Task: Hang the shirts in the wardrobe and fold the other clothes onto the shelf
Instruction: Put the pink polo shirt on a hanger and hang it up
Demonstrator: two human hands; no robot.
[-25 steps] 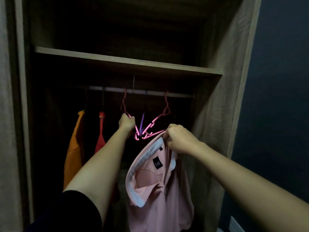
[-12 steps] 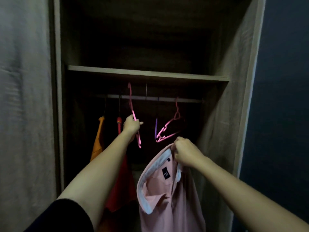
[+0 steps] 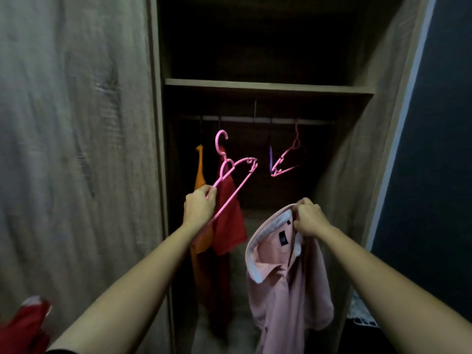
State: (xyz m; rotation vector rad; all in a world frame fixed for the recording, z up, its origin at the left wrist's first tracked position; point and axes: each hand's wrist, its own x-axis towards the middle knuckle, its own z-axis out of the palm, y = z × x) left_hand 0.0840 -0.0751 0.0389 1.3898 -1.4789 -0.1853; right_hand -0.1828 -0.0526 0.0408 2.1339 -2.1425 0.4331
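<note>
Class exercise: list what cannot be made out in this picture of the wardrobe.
Head view only.
Above the shelf: darkness hides any contents.
Red cloth, bottom left: blurred, cut by the frame edge.
Pink shirt: collar label too small to read.
Orange shirt: largely behind the left forearm and red shirt.

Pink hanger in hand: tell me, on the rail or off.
Off: the left hand holds the pink hanger, its hook free below the rail.
</note>
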